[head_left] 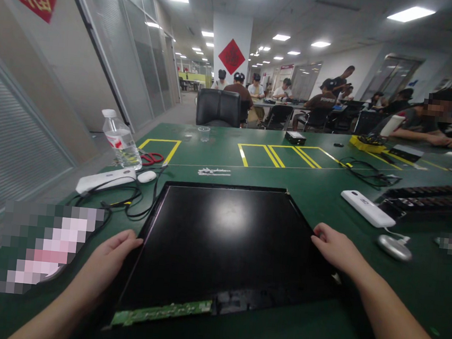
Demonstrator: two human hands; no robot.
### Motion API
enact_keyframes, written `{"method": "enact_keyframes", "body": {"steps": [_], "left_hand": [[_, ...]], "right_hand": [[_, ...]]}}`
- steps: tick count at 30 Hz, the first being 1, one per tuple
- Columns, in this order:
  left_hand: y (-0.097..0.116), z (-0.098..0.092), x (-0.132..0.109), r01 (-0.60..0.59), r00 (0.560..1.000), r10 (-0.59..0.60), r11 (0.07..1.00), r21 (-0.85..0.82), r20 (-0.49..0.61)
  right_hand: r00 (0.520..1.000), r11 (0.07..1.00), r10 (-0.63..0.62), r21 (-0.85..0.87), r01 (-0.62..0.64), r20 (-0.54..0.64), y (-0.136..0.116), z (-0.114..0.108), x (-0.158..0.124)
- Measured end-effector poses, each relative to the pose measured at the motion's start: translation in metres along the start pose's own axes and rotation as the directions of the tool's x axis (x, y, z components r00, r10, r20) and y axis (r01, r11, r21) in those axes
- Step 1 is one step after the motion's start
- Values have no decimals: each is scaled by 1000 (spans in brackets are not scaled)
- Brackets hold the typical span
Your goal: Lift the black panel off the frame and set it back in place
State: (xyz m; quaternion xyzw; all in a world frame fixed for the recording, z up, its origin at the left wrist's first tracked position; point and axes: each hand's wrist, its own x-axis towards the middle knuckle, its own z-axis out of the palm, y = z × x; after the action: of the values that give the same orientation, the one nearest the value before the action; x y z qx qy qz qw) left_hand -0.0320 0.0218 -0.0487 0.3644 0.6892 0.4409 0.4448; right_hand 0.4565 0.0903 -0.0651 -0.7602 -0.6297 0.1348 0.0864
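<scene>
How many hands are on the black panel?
2: left hand at the left edge of the black panel, right hand at its right edge; no others visible there.

Both hands [116, 249] [334, 247] curled, well apart, forearms [63, 300] [399, 319] angled inward

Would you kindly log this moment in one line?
flat black rectangular panel; left hand: holding left edge; right hand: holding right edge; narrow green circuit board: near edge, left side

Head-worn camera near black panel [218, 249], facing forward, down across table [211, 155].
</scene>
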Motion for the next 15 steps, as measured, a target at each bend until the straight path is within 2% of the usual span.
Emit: {"method": "enact_keyframes", "body": {"steps": [15], "left_hand": [[2,6,-2,224,974,-225,951,-213,20]], "right_hand": [[999,1000,6,10,-6,31,-2,0,0]]}}
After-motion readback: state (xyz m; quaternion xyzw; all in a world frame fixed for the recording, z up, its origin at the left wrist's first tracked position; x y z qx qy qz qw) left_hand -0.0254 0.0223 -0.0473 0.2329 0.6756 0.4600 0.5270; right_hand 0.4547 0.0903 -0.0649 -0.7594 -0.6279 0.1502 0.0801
